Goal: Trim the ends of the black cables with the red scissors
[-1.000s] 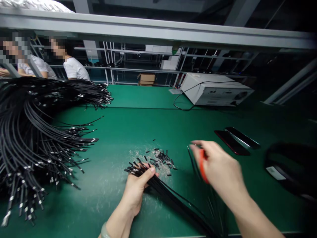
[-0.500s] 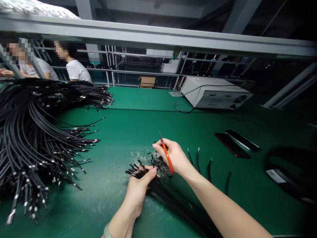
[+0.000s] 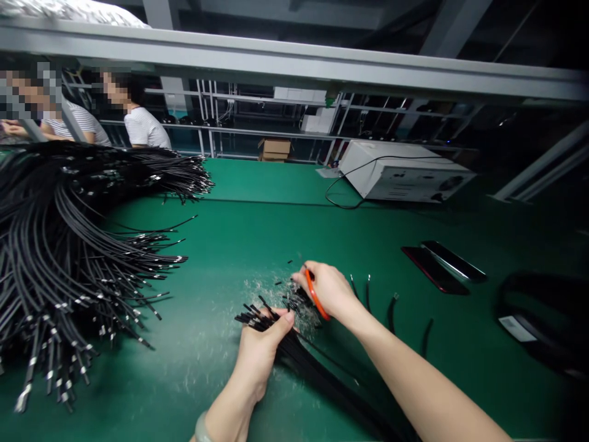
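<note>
My left hand (image 3: 259, 348) is closed around a bundle of black cables (image 3: 329, 374). Their short ends fan out past my thumb, and the rest trails away to the lower right. Just above and right of it, my right hand (image 3: 332, 291) grips an orange-handled tool (image 3: 316, 298); its tip is blurred, so I cannot tell its exact kind. Between and below the hands, clear shreds (image 3: 262, 288) and small black offcuts (image 3: 299, 301) lie scattered on the green table (image 3: 248, 233).
A large heap of black cables (image 3: 41, 245) with white-marked ends covers the left side. Loose cable pieces (image 3: 391, 313), two phone-like slabs (image 3: 435, 270) and a black coil (image 3: 543, 325) lie to the right. Behind stand a white machine (image 3: 396, 172) and two seated people (image 3: 146, 127).
My right hand with the orange-handled tool has shifted slightly right, away from the cable ends, and the tool has turned. My left hand keeps its hold on the bundle.
</note>
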### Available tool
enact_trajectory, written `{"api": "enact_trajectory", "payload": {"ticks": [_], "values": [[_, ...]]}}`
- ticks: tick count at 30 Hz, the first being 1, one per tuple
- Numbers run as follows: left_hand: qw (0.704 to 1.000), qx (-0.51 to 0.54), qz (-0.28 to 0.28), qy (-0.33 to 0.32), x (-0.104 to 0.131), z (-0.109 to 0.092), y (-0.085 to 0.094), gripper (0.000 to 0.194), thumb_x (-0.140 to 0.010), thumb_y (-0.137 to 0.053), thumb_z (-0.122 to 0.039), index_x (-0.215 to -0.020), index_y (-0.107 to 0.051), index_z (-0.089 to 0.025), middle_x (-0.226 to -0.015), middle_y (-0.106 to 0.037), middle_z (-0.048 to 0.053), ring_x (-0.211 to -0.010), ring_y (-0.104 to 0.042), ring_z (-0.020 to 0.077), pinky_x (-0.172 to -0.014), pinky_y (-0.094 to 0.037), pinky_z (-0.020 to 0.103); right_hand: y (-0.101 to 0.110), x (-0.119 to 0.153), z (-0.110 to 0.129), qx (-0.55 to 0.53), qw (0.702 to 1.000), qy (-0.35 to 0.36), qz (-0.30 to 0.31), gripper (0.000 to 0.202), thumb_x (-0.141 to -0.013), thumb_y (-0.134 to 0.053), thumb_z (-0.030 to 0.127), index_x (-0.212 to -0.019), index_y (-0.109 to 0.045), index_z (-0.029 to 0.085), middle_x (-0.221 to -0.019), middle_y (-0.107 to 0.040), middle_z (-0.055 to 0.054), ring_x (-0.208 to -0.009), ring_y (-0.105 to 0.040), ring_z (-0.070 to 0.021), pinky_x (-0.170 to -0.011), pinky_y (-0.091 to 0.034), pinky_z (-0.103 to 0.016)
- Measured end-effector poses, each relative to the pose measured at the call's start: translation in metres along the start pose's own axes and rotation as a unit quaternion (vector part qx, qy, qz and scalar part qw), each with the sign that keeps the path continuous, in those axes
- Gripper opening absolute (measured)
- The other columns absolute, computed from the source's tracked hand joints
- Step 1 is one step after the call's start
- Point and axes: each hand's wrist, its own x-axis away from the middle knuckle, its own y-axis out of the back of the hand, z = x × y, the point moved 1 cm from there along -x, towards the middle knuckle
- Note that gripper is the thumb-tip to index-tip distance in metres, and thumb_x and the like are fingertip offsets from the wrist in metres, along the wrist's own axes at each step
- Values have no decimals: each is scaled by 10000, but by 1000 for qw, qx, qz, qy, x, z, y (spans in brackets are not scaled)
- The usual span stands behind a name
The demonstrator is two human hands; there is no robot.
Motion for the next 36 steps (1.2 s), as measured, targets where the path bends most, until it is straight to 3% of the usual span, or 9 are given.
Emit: {"api": "enact_trajectory", "payload": {"ticks": [5, 8, 11, 14, 20, 24, 28, 32, 36], "values": [[1000, 9, 4, -12, -1, -1, 0, 306, -661, -731, -325, -863, -626, -120, -694, -642, 40, -668, -582, 155, -659, -440, 259, -6, 4, -10, 38, 999, 2, 37, 304, -753, -551, 469, -653, -530, 183, -654, -604, -59, -635, -569, -192, -524, -305, -244], [1000, 17, 12, -20, -2, -1, -1, 276, -667, -725, -308, -842, -606, -131, -680, -642, 38, -652, -586, 161, -654, -444, 270, 0, 16, -2, -113, 991, 34, 68, 339, -818, -457, 495, -733, -535, 176, -573, -557, -16, -532, -527, -138, -489, -326, -219], [999, 21, 24, -31, -2, -2, -1, 235, -683, -712, -297, -813, -604, -133, -698, -647, 40, -669, -590, 163, -670, -442, 270, 6, 29, 12, -286, 942, 60, 166, 318, -835, -437, 472, -796, -521, 168, -479, -478, 43, -383, -424, -89, -410, -315, -192], [998, 14, 43, -35, 0, -5, -1, 214, -705, -690, -301, -810, -626, -127, -733, -657, 52, -703, -596, 172, -690, -439, 273, 6, 37, 21, -320, 930, 75, 165, 260, -842, -453, 411, -770, -500, 166, -506, -496, 43, -392, -424, -76, -416, -324, -182], [1000, -7, 12, -28, 2, -9, -3, 232, -680, -698, -314, -799, -678, -116, -793, -681, 66, -767, -604, 197, -721, -441, 278, 2, 44, 19, -38, 974, 222, -26, 226, -893, -380, 274, -736, -499, 162, -727, -552, -22, -571, -489, -100, -510, -300, -216], [999, -24, -20, -32, 3, -11, -3, 225, -649, -714, -284, -795, -687, -115, -826, -688, 65, -812, -600, 216, -722, -442, 274, 2, 49, 19, 153, 908, 378, -94, 200, -881, -365, 160, -752, -518, 158, -729, -536, -39, -594, -464, -124, -534, -264, -264], [999, -27, -17, -35, 2, -8, -2, 212, -643, -719, -272, -772, -684, -108, -789, -685, 67, -767, -598, 202, -697, -440, 267, 3, 44, 11, 146, 869, 465, -80, 209, -898, -347, 147, -808, -535, 161, -729, -540, -40, -643, -484, -129, -603, -322, -258], [1000, -6, -22, -6, 0, -5, -2, 228, -656, -714, -315, -746, -677, -108, -696, -669, 59, -659, -591, 174, -633, -440, 258, 8, 37, -3, 27, 938, 345, -36, 195, -929, -336, 254, -842, -487, 168, -802, -520, -40, -656, -501, -109, -588, -365, -222], [1000, -3, -15, -3, 0, -6, -2, 206, -671, -705, -300, -737, -674, -107, -674, -661, 53, -630, -577, 152, -603, -426, 239, 9, 39, -12, 143, 948, 285, -9, 267, -870, -447, 428, -795, -463, 172, -790, -492, -33, -606, -482, -131, -529, -344, -250]]}}
